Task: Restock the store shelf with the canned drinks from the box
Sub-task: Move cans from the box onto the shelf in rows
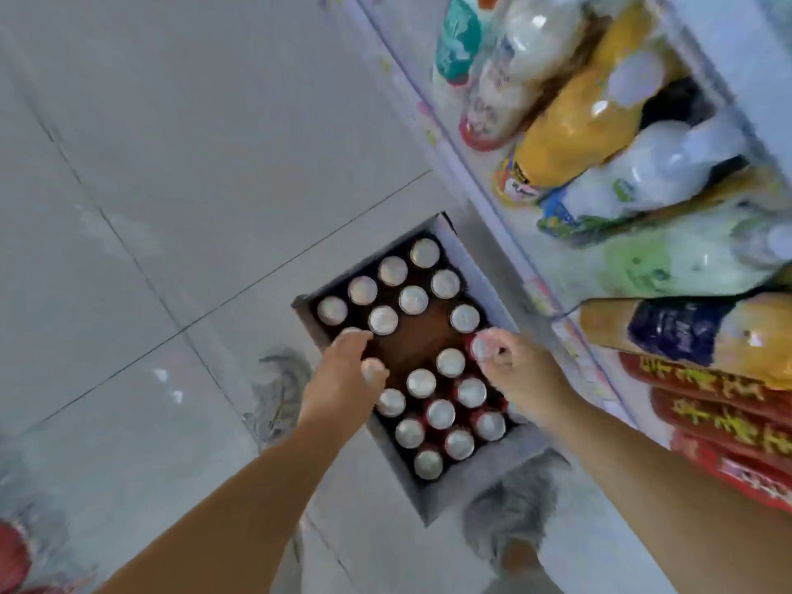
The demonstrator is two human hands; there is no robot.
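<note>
An open cardboard box (450,495) of red drink cans with silver tops (440,413) sits on a pale tiled floor (171,165), with a white store shelf (448,139) of large plastic bottles (578,117) just to its right. At the box's right edge the right hand (514,375) grips one red can (481,347) by its top. At the left edge the left hand (343,370) bends over can tops, and blur hides whether it holds one.

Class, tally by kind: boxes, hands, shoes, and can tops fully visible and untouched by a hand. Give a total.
Box: 1
Hands: 2, left hand, right hand
Shoes: 2
Fully visible, untouched can tops: 17
Total: 22
</note>
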